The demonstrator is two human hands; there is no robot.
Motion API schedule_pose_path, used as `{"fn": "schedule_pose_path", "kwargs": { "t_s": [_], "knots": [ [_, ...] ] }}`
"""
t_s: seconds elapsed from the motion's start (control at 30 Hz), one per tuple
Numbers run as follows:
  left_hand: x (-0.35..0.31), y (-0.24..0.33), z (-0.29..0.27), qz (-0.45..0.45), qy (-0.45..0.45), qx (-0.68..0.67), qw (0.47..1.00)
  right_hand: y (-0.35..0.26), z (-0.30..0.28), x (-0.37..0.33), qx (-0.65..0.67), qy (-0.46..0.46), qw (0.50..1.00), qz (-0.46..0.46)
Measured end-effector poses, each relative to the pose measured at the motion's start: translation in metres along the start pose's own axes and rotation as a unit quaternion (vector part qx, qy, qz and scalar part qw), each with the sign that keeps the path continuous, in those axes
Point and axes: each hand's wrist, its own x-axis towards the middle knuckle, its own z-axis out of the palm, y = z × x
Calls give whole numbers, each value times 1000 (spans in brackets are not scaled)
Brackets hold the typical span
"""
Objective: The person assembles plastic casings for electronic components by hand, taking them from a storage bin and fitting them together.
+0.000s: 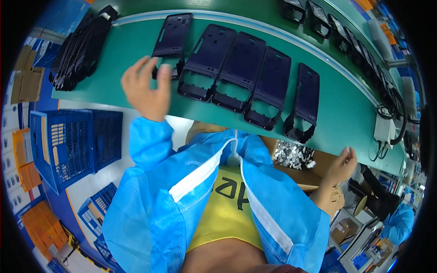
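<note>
Dark lettering runs across the chest of the yellow shirt [221, 214], partly covered by the open blue jacket [152, 200]. White cartons [9, 152] at the far left bear small printed marks, too small to read.

A cardboard box [325, 164] below the bench edge contains a heap of small white and dark pieces [291, 154]. On the left, a large blue crate [104, 141] with slatted walls is seen beside the bench; its contents cannot be made out. A smaller blue crate [107, 193] lies below it, and translucent orange bins [43, 223] are near the lower left.

Five black frames [239, 61], each with a window at the near end, lie on the green bench [337, 109]: three side by side, one apart at each end. A stack of black parts [86, 50] occupies the bench's left end.

The left hand [148, 91] has its fingers and thumb apart, overlapping the leftmost frame's near end in view; contact cannot be confirmed. The right hand [340, 168] is just off the bench edge, near the cardboard box, fingers loosely bent and unclamped.
</note>
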Motion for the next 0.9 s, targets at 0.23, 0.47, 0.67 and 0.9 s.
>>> {"fn": "schedule_pose_path", "kwargs": {
  "t_s": [0.23, 0.47, 0.67, 0.9],
  "knots": [
    [-36, 69, 14, 6, -187, 71, 980, -187, 41, -50, 64, -205, 967, -139],
    [-9, 61, 22, -90, -209, 72, 971, -156, 67, -40, 234, -156, 940, -193],
    [0, 23, 18, -143, -246, -3, 959, -206, 59, 38, 330, -128, 893, -279],
    [11, 40, 25, -146, -232, 18, 962, -341, 232, 133, 290, -97, 909, -283]
  ]
}}
